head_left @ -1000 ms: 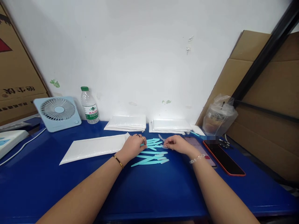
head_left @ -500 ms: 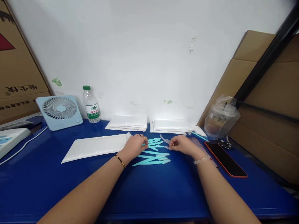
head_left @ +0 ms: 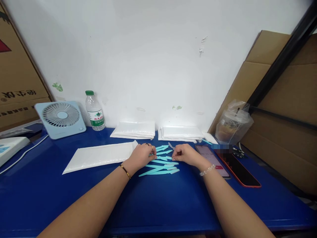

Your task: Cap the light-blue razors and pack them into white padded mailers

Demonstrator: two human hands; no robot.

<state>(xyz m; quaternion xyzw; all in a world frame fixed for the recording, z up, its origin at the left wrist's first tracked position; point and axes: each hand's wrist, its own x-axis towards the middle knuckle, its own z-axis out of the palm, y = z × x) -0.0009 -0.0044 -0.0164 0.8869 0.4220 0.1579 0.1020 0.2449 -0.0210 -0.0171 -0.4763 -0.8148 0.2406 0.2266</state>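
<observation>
Several thin teal plastic tools (head_left: 160,167) with clear tips lie scattered on the blue table (head_left: 158,201). My left hand (head_left: 141,155) rests at the left edge of the pile, fingers curled and pinched on the end of one teal tool. My right hand (head_left: 184,153) sits at the pile's right edge, fingers curled in a pinch on something small that I cannot make out. A white padded envelope (head_left: 99,156) lies flat just left of my left hand.
Two stacks of white envelopes (head_left: 135,130) (head_left: 182,133) line the wall. A small fan (head_left: 60,118) and a water bottle (head_left: 94,112) stand at the back left. Two phones (head_left: 214,160) (head_left: 239,167) and a bagged drink cup (head_left: 232,124) are on the right, beside cardboard.
My right hand has shifted slightly left toward the pile. My left hand stays at the pile's left edge. The view swayed a little.
</observation>
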